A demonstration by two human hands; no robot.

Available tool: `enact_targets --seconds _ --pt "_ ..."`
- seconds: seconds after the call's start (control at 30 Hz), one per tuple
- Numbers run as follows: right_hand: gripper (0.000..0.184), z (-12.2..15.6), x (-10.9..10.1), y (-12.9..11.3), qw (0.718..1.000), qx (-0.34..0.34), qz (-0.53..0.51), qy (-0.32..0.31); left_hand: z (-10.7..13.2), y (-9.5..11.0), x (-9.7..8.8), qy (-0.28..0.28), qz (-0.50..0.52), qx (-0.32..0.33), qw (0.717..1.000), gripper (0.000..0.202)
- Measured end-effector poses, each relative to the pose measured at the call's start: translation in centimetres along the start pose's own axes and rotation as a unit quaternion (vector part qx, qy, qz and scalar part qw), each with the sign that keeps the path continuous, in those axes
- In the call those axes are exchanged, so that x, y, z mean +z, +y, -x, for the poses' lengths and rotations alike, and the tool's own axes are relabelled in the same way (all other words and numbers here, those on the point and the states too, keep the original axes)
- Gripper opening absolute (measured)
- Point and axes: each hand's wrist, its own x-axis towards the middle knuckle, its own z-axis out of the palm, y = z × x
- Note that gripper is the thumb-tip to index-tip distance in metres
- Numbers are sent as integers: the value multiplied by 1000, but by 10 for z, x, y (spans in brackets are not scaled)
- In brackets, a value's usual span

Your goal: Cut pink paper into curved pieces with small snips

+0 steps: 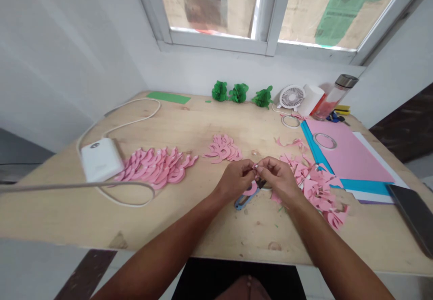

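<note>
- My left hand (235, 179) is nearly closed, its thumb and forefinger pinching a tiny piece (255, 167) that is too small for me to identify.
- My right hand (275, 178) is just as nearly closed, its fingertips meeting the left hand's on that same piece, above the middle of the wooden table (203, 232).
- Directly beneath my hands, not held, lie blue-handled scissors (244, 200), with a curved pink paper cut-out (251, 190) beside them.
- To my right, just beside my right hand, is a messy heap of pink paper scraps (316, 187).
- To my left, a small pile of curved pink cut-outs (223, 149) sits near my hands, and a longer row (154, 169) lies further off.
- Further right lies a pink card sheet (348, 149).
</note>
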Motion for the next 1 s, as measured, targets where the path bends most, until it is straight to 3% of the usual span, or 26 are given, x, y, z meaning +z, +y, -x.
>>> enact_targets --seconds 1.0 --pt "24 -1 0 2 1000 -2 9 2 0 -1 0 -8 11 -3 1000 14"
